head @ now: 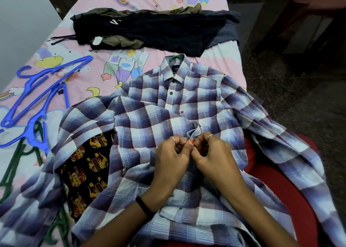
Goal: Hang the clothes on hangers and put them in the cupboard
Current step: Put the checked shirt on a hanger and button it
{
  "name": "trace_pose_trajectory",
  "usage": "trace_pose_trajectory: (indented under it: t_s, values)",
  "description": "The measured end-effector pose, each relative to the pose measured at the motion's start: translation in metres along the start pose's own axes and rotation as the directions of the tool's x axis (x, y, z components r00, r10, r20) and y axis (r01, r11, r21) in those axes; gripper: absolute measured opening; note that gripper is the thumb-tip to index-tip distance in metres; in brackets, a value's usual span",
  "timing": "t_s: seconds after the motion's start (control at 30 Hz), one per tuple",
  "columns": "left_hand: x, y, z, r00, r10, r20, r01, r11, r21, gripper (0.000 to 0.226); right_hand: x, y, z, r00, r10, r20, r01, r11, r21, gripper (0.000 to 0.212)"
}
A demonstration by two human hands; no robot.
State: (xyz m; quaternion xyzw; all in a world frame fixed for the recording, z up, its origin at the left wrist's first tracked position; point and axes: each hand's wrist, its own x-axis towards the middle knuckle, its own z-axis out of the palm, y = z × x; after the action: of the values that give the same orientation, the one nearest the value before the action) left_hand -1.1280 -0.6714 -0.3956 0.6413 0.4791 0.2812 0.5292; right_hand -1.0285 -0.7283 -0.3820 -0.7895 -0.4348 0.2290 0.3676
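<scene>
Presently both hands, left and right, are pinching the shirt placket, fingers curled tight. Hangers are lying left of the shirt.

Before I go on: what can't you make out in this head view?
- Button under both hands: left hand and right hand pinch the checked shirt placket, hiding it.
- Green hanger: only its hook shows; the collar covers the rest.
- Collar label: too small to read.
- Cupboard: not in view.
</scene>
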Motion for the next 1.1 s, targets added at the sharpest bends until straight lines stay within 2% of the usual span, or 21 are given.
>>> trace_pose_trajectory:
  t_s: [0.1, 0.3, 0.5, 0.63, 0.73, 0.83, 0.9, 0.97, 1.03, 1.1]
  values:
    - [0.000, 0.002, 0.000, 1.000, 0.003, 0.001, -0.003, 0.999, 0.039, 0.021, 0.002, 0.003, 0.000, 0.999, -0.038, -0.002, 0.038, 0.999, -0.023, 0.012]
    - [0.007, -0.007, 0.003, 0.989, -0.135, 0.066, 0.138, 0.989, -0.052, 0.026, -0.008, 0.010, 0.005, 0.984, -0.161, -0.078, 0.157, 0.986, -0.057, 0.010]
    - [0.007, -0.004, 0.000, 0.994, -0.095, 0.056, 0.092, 0.994, 0.058, 0.028, -0.012, 0.014, 0.009, 0.951, -0.278, -0.134, 0.265, 0.958, -0.109, 0.011]
    - [0.009, -0.001, 0.000, 0.998, -0.039, 0.044, 0.038, 0.999, 0.025, 0.029, -0.012, 0.014, 0.009, 0.927, -0.340, -0.160, 0.323, 0.939, -0.120, 0.011]
    - [0.011, 0.001, -0.001, 0.998, 0.009, 0.066, -0.007, 0.999, -0.032, 0.026, -0.011, 0.010, 0.008, 0.935, -0.286, -0.211, 0.292, 0.956, -0.006, 0.009]
    - [0.013, 0.004, -0.002, 0.995, 0.049, 0.092, -0.042, 0.997, -0.072, 0.024, -0.009, 0.005, 0.006, 0.974, -0.072, -0.214, 0.131, 0.952, 0.277, 0.011]
    - [0.014, 0.005, -0.004, 0.991, 0.062, 0.118, -0.049, 0.992, -0.112, 0.024, -0.007, 0.001, 0.004, 0.989, 0.095, -0.114, -0.023, 0.857, 0.515, 0.019]
    - [0.014, 0.008, -0.007, 0.987, 0.069, 0.148, -0.046, 0.987, -0.153, 0.023, -0.003, -0.002, -0.001, 0.979, 0.196, 0.046, -0.172, 0.691, 0.702, 0.019]
    - [0.016, 0.012, -0.011, 0.980, 0.070, 0.184, -0.033, 0.980, -0.195, 0.022, 0.004, -0.003, -0.009, 0.937, 0.232, 0.260, -0.342, 0.473, 0.812, 0.014]
    - [0.021, 0.015, -0.014, 0.969, 0.072, 0.238, -0.023, 0.978, -0.205, 0.020, 0.011, -0.003, -0.017, 0.878, 0.213, 0.428, -0.475, 0.287, 0.832, 0.006]
